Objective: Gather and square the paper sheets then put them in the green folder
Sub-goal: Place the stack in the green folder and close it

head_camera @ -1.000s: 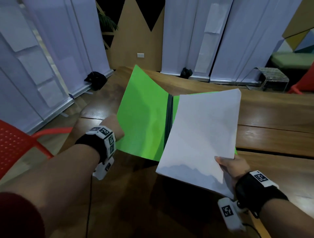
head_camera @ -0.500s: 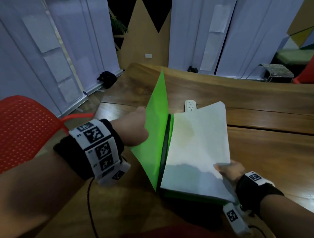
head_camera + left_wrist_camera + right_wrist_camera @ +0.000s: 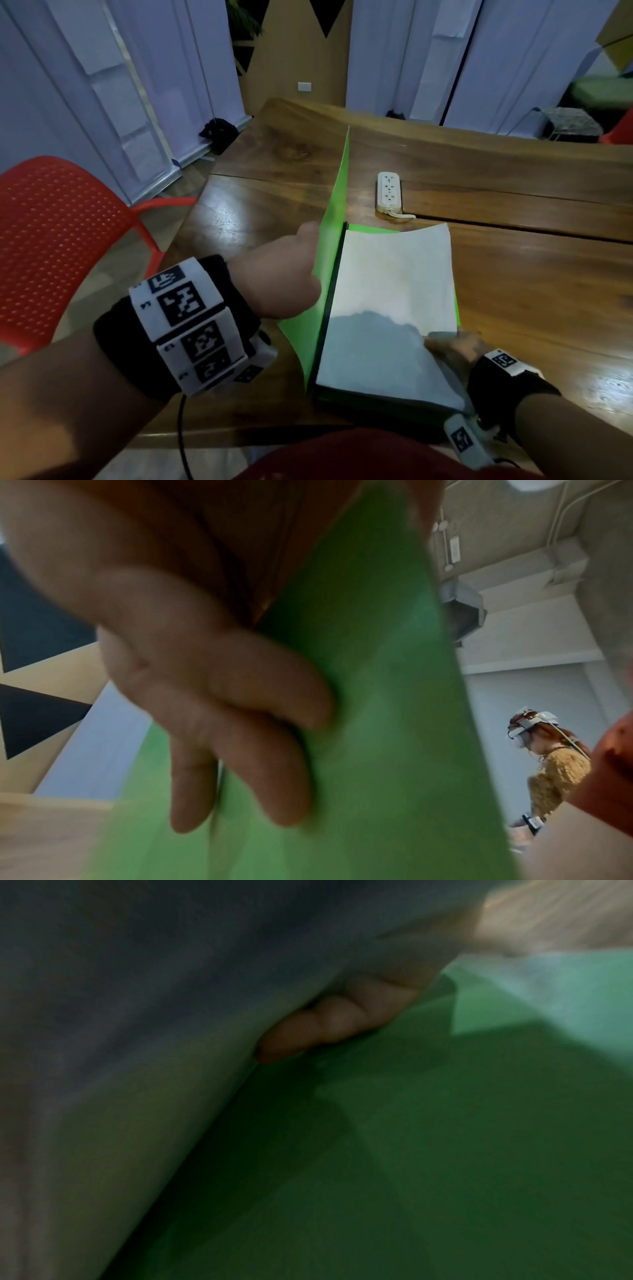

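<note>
Left hand (image 3: 281, 277) gripping front cover of green folder (image 3: 330, 246), thumb on outer face, fingers (image 3: 267, 696) curled flat against inner green face; holding cover raised near upright, tilted slightly over the stack. Right hand (image 3: 454, 349) pinching near right corner of paper sheets (image 3: 390, 298), thumb on top, one fingertip (image 3: 308, 1031) showing underneath between sheets and green back cover. Sheets lying as one stack on folder's back cover, left edge tight against dark spine, near right corner lifting slightly off the cover. Far edge of stack curling up a little; thin green strips of back cover showing past far and right edges. Folder sitting on wooden table (image 3: 513, 274) close to near edge, spine running away from the body. White power strip (image 3: 388, 190) lying on table just beyond folder's far edge, apart from it. Red chair (image 3: 58, 240) standing left of table. Right wrist view blurred and dark; other fingers not readable there. Another person wearing a head rig (image 3: 555, 756) appearing in left wrist view background.
</note>
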The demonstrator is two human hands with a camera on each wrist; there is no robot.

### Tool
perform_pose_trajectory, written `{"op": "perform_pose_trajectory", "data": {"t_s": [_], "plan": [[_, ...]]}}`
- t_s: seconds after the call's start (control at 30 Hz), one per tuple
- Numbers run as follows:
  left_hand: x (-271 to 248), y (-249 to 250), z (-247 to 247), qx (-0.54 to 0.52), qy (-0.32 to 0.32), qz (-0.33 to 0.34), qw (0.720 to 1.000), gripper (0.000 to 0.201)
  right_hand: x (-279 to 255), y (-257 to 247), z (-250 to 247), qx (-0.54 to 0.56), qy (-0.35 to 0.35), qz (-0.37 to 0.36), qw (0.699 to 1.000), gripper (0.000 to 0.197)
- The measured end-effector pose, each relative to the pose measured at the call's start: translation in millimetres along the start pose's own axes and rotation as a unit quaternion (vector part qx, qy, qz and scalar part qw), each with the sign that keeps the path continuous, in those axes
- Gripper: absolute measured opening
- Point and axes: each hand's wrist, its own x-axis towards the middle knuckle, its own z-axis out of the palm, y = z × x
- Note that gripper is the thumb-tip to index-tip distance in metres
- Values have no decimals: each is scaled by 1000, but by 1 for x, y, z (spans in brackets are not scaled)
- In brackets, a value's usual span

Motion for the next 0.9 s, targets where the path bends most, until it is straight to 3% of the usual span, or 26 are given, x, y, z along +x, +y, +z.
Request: {"op": "perform_pose_trajectory", "data": {"t_s": [0.17,0.33,0.5,0.77,0.83,0.9], "plan": [[-3,4,6,10,-4,3,1000,45,1,-1,2,-30,21,-28,999,38],[-6,7,9,18,0,11,1000,39,3,-4,-6,-70,22,-7,997,29],[-8,8,11,14,0,17,1000,39,15,3,-1,-132,49,14,990,60],[-8,14,16,2,-9,27,1000,42,9,-5,-4,-276,28,33,960,74],[-9,16,16,-4,-14,27,1000,41,-3,-12,-12,-304,60,23,951,92],[-11,19,15,-10,-23,29,999,45,-22,-23,-19,-274,120,-24,954,87]]}}
